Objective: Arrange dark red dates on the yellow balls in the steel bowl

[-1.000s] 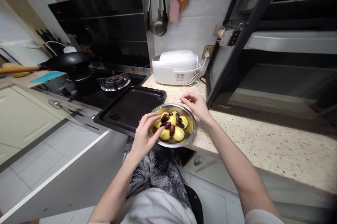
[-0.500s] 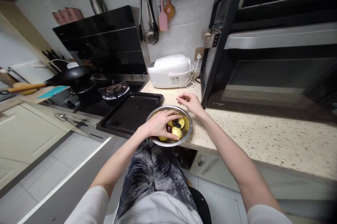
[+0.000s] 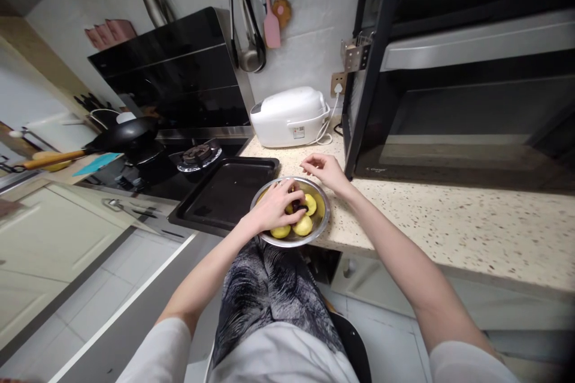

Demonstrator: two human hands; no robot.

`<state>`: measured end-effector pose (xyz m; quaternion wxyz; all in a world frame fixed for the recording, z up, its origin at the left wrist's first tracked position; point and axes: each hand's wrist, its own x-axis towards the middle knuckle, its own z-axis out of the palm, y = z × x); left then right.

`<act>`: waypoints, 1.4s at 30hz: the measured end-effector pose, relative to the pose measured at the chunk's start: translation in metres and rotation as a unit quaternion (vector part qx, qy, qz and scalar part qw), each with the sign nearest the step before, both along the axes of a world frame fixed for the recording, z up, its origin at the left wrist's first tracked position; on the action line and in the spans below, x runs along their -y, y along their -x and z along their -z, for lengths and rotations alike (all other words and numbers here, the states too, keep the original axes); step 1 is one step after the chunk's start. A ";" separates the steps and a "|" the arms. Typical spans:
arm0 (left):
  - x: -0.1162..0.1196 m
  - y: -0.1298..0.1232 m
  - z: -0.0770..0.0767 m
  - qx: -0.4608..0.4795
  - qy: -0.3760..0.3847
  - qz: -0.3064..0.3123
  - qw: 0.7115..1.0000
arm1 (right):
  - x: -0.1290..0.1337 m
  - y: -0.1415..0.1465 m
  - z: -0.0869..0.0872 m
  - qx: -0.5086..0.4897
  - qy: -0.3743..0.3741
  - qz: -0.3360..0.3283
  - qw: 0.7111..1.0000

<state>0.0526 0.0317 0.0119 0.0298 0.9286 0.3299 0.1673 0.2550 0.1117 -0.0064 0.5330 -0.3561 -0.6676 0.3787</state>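
Note:
A round metal bowl [image 3: 324, 222] stands at the counter's front edge, just in front of me. Several yellow, peeled-looking round pieces [image 3: 302, 226] lie in it, with small dark glossy oval pieces [image 3: 303, 208] among them. My left hand [image 3: 279, 202] reaches over the bowl's left side, fingers and thumb bent around the dark pieces; its palm hides part of the contents. To the right of the bowl, above the counter, hovers my right hand [image 3: 327, 172]. Its fingers are loosely bent with a gap to the thumb, and nothing shows between them.
Left of the bowl lies a black baking tray [image 3: 224, 194], next to the gas stove [image 3: 197, 155] with a black wok [image 3: 126, 134]. A white rice cooker [image 3: 290, 119] stands behind. A black rack with an oven [image 3: 449, 131] rises at right on the speckled counter [image 3: 449, 227].
My left hand's fingers have drawn in around the dark pieces, uncovering more of the yellow ones. My right hand stays nearly in place. The view has shifted slightly.

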 end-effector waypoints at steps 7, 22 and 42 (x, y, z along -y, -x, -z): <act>-0.006 0.002 0.000 -0.001 0.050 0.009 0.999 | 0.000 -0.004 -0.001 0.024 0.008 -0.013 1.000; -0.011 0.004 0.003 0.224 0.145 -0.016 0.964 | -0.003 -0.008 0.001 0.053 0.030 -0.014 0.998; -0.020 0.158 0.026 0.149 0.069 -0.399 0.902 | -0.002 -0.022 -0.001 0.174 0.070 -0.015 0.982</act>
